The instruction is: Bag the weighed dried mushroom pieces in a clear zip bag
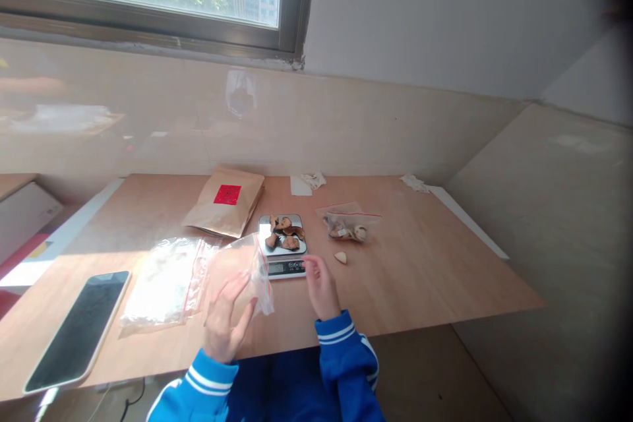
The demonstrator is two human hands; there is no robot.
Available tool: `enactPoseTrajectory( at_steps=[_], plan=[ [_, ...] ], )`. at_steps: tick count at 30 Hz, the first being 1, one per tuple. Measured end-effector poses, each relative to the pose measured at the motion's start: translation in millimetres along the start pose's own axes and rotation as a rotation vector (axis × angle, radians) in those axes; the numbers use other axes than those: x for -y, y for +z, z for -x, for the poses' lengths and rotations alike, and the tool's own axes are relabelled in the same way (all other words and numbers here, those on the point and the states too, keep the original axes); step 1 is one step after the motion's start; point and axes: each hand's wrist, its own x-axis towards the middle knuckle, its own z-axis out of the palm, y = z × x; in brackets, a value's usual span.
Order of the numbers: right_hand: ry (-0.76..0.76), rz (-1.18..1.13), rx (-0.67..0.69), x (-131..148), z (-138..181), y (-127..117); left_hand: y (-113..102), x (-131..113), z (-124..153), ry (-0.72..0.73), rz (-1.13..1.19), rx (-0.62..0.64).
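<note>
My left hand holds an empty clear zip bag up above the table's near edge, fingers closed on it. My right hand hovers beside the front of a small kitchen scale, fingers loosely curled with nothing seen in them. Several brown dried pieces lie on the scale's metal plate. One pale loose piece lies on the wood just right of the scale.
A stack of clear zip bags and a black phone lie to the left. A brown paper pouch with a red label sits behind the scale; a filled zip bag to its right. Tissue scraps lie near the wall.
</note>
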Motion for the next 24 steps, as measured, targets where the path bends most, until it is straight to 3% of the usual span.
enactPoseTrajectory(
  at_steps=[2,4,9,16,24],
  plan=[
    [0.019,-0.132,0.256,25,7,16,1,-5,2,0.058,0.008,0.016],
    [0.045,-0.214,0.324,45,13,31,1,-7,3,0.062,0.014,0.027],
    [0.059,-0.272,0.287,64,20,52,-1,2,2,-0.064,0.109,0.113],
    [-0.067,-0.059,0.315,63,17,44,-11,16,-14,-0.11,0.328,0.235],
    [-0.158,-0.074,0.278,63,12,39,3,4,-25,-0.198,0.332,0.061]
  ],
)
